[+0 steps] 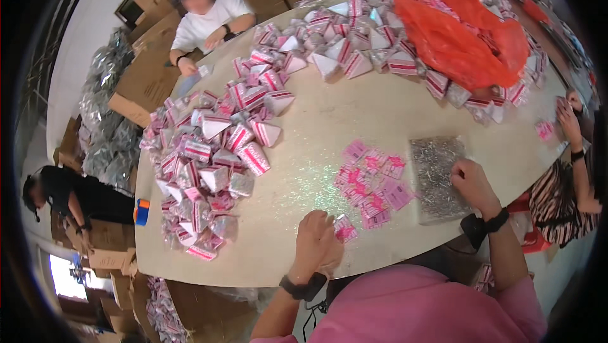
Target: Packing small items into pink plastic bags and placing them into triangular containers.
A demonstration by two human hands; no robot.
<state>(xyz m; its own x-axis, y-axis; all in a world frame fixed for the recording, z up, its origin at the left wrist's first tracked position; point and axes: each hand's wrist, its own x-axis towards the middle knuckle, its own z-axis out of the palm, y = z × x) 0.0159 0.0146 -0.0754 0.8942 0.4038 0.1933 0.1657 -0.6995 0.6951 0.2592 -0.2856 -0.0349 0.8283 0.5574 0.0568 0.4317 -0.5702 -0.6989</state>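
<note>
Left hand (pixel 316 238) curled, pinching a small pink label (pixel 345 230) at table (pixel 329 121) edge, right hand (pixel 472 184) fingers bent onto silver glitter tray (pixel 434 175), loose pink labels (pixel 373 181) between, pyramid packets (pixel 209 172) heaped left.

A pale, glitter-dusted table (pixel 329 127) carries everything. Near its front edge lies a scatter of flat pink cards (pixel 370 181), and just right of them a flat silver glitter pack (pixel 436 175). Along the left edge spreads a heap of pink-and-white striped packets (pixel 209 165), running on toward the far edge. At the far right corner an orange plastic bag (pixel 456 29) rests on more packets.
</note>
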